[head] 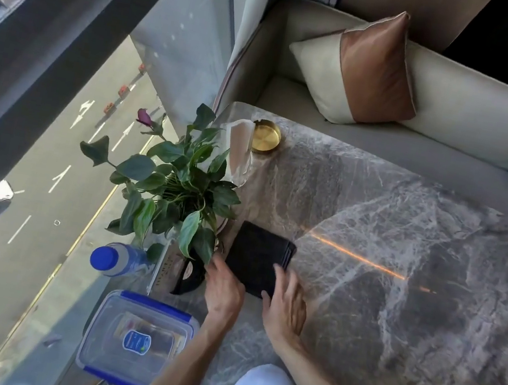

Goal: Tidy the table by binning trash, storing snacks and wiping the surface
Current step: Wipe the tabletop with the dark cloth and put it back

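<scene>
A folded black cloth (257, 253) lies flat on the grey marble table (404, 251), just right of a potted plant. My left hand (224, 288) rests at the cloth's near left edge, thumb touching it. My right hand (286, 302) lies with fingers spread on its near right corner. Neither hand has it lifted. A clear storage box with a blue-clipped lid (137, 339) stands at the table's near left corner, lid on, with packaged snacks visible inside.
A leafy potted plant (176, 186) with a purple bud stands at the left edge. A blue-capped water bottle (115, 260) lies by it. A gold ashtray (266, 136) and a clear sign holder (239, 153) stand at the far corner. A sofa with cushions (363, 73) lies beyond.
</scene>
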A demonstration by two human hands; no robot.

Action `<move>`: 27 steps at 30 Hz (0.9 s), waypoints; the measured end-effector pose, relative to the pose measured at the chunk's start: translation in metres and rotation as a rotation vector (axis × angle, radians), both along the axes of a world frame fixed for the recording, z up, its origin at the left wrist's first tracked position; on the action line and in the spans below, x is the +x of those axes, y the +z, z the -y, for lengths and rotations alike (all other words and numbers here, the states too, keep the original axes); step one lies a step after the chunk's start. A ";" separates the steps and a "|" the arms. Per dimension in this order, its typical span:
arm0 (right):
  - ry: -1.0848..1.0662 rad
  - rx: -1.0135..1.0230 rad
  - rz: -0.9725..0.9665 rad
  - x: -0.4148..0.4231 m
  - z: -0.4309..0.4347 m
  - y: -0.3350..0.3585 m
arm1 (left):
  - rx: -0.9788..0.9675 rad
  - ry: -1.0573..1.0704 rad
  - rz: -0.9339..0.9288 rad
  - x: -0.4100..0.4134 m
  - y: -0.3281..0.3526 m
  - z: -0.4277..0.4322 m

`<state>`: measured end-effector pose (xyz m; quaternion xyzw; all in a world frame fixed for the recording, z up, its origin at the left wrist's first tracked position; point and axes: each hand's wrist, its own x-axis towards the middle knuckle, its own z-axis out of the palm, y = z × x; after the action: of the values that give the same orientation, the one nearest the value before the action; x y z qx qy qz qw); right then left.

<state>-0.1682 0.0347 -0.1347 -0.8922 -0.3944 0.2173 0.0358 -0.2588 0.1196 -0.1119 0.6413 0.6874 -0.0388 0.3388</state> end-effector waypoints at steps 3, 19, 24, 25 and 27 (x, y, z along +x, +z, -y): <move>0.244 -0.091 -0.009 0.002 0.009 -0.002 | 0.042 -0.352 -0.124 0.003 -0.007 0.013; 0.381 -0.368 -0.309 0.036 0.029 0.033 | -0.104 -0.632 -0.267 -0.010 -0.010 0.035; 0.369 -0.334 -0.340 0.043 0.030 0.032 | -0.077 -0.682 -0.271 0.003 -0.007 0.029; 0.384 -0.363 -0.347 0.043 0.029 0.031 | -0.117 -0.678 -0.271 0.003 -0.007 0.030; 0.418 -0.441 -0.360 0.042 0.029 0.028 | -0.198 -0.681 -0.271 0.000 -0.008 0.031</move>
<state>-0.1260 0.0058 -0.1067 -0.7258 -0.4996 0.4535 -0.1340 -0.2590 0.0890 -0.1204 0.7864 0.4662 -0.2998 0.2729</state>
